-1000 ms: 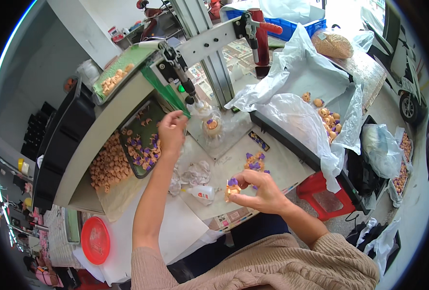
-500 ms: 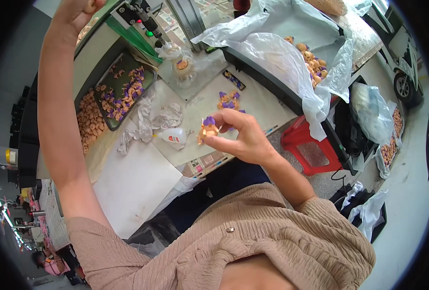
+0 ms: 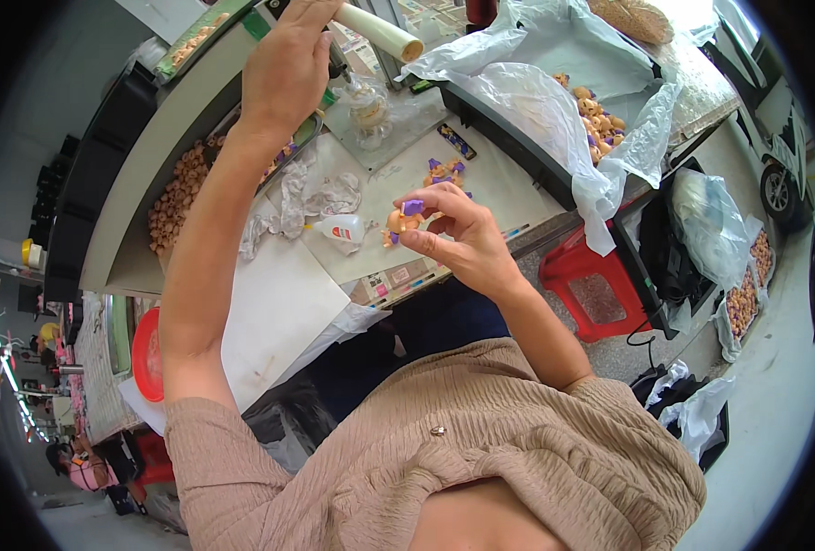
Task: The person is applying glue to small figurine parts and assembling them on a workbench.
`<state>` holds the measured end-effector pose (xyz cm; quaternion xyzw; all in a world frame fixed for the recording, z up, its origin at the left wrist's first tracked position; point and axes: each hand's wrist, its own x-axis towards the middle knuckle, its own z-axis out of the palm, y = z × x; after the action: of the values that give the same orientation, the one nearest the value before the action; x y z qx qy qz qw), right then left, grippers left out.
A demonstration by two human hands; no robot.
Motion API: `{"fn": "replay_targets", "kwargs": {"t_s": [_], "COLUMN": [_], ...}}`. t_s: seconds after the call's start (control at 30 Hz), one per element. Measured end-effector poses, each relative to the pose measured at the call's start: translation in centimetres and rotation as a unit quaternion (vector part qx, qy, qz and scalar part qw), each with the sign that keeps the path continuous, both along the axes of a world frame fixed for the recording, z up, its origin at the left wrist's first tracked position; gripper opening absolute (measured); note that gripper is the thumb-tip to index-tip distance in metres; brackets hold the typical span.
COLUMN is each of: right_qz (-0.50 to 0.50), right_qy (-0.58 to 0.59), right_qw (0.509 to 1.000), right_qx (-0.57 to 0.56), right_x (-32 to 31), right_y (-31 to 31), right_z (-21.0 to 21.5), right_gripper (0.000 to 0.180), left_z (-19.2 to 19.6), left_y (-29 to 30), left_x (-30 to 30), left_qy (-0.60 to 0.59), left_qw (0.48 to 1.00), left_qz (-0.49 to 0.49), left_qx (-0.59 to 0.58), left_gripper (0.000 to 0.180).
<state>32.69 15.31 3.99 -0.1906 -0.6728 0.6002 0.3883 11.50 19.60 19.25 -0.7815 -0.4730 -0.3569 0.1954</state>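
Note:
My right hand (image 3: 467,243) pinches a small peach-coloured toy figure (image 3: 398,220) with a purple piece (image 3: 412,208) on it, between thumb and fingers above the table. At the top edge, my left hand (image 3: 284,78) is closed round a pale round handle (image 3: 380,32), whose tan end points right; the fingertips are partly cut off by the frame. Below that handle stands a plastic-wrapped fixture (image 3: 368,112) on a metal plate (image 3: 407,129). More figures with purple parts (image 3: 444,173) lie just beyond my right hand.
A white bottle (image 3: 341,230) lies beside crumpled tissue (image 3: 302,197). Loose peach pieces (image 3: 178,197) fill the left side, partly hidden by my left arm. At right, a plastic-lined black tray (image 3: 518,147) holds more pieces; a red stool (image 3: 591,285) stands below.
My left hand has come right and down from the upper left, and the pale handle now shows. My right hand has shifted slightly right, with the figure turned in its fingers.

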Motion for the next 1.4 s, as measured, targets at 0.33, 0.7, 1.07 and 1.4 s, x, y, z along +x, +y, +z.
{"fn": "replay_targets", "kwargs": {"t_s": [0.33, 0.7, 1.07, 1.4], "right_qz": [0.017, -0.009, -0.014, -0.035], "right_qy": [0.115, -0.025, -0.084, -0.014], "right_qw": [0.993, 1.0, 0.994, 0.991], "right_qx": [-0.016, -0.001, 0.063, 0.13], "right_x": [-0.6, -6.1, -9.2, -13.7], "right_y": [-2.5, -7.1, -8.7, -8.0], "right_z": [1.3, 4.0, 3.3, 4.4], "right_gripper": [0.035, 0.028, 0.038, 0.032], "left_z": [-8.0, -11.0, -12.2, -12.6], "left_y": [-14.3, -21.0, -21.6, -20.9], "left_x": [4.5, 1.0, 0.8, 0.2], "left_qy": [-0.539, -0.718, -0.365, -0.735], "left_qw": [0.74, 0.643, 0.922, 0.629], "left_qz": [-0.048, -0.031, 0.06, 0.039], "left_qx": [-0.4, -0.265, -0.115, -0.25], "left_gripper": [0.041, 0.039, 0.032, 0.04]}}
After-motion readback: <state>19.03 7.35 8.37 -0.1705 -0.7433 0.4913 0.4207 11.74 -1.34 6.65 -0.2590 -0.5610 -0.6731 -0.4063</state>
